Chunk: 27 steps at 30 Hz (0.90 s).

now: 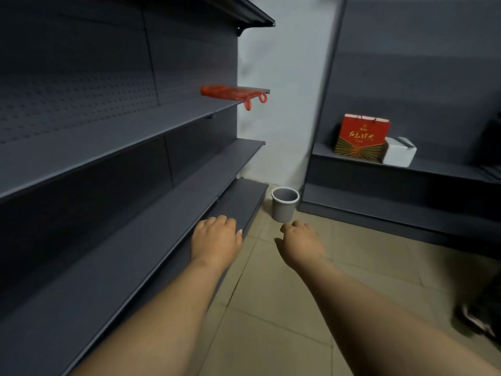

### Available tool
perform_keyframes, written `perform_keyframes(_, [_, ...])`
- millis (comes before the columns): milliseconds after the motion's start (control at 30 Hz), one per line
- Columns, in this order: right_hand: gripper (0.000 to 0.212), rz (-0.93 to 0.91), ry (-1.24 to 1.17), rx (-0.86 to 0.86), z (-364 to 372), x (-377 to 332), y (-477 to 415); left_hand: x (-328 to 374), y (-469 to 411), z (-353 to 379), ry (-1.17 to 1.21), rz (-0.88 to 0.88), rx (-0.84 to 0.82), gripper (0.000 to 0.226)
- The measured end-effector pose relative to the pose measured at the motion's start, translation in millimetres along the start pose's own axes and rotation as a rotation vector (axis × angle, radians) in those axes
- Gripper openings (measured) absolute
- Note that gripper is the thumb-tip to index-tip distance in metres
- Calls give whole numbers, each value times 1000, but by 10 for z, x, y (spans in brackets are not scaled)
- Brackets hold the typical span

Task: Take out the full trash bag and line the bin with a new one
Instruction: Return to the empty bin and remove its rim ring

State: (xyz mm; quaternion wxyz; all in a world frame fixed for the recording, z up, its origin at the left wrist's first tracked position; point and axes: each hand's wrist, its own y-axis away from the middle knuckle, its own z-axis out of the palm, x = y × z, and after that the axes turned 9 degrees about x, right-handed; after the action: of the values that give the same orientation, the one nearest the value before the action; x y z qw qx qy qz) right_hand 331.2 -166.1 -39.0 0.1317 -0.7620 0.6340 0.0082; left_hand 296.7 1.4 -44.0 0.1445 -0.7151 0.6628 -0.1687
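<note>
My left hand point(215, 241) and my right hand point(301, 241) are both stretched forward in the lower middle of the frame, and both hold nothing. The fingers of each are loosely curled downward, not spread wide and not closed to a fist.

The small grey round plastic bin point(284, 203) stands upright on the beige tiled floor point(298, 308), just above my hands in the frame, in the corner between the end of the dark grey metal shelving point(108, 164) at the left and the low dark shelf point(406, 169) at the right. Its mouth looks empty to me; I see no bag hanging over the rim, but the view is a little blurred, so I cannot be sure.

I judge the bin to be light and stiff, with smooth walls that may slip, so the rolled rim is the best place to take it.

On the upper shelf, at the middle of the frame, lies a red thin plastic bag point(233, 93) with loop handles hanging over the edge. It should be very light, soft and easy to tear; I would take it by the handles or the open edge.
</note>
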Motion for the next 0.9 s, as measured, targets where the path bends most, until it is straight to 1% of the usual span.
perform_keyframes(300, [39, 178, 39, 22, 216, 284, -1566, 10, -1721, 755, 31, 142, -39, 37])
perform_keyframes(533, [40, 260, 36, -6, 462, 608, -2379, 267, -2551, 1336, 75, 200, -79, 35])
perform_keyframes(733, [39, 264, 14, -29, 740, 966, -3190, 496, -3223, 1842, 83, 225, -118, 33])
perform_keyframes(900, [40, 214, 17, -39, 807, 1465, -4120, 793, -4072, 2304, 73, 178, -110, 33])
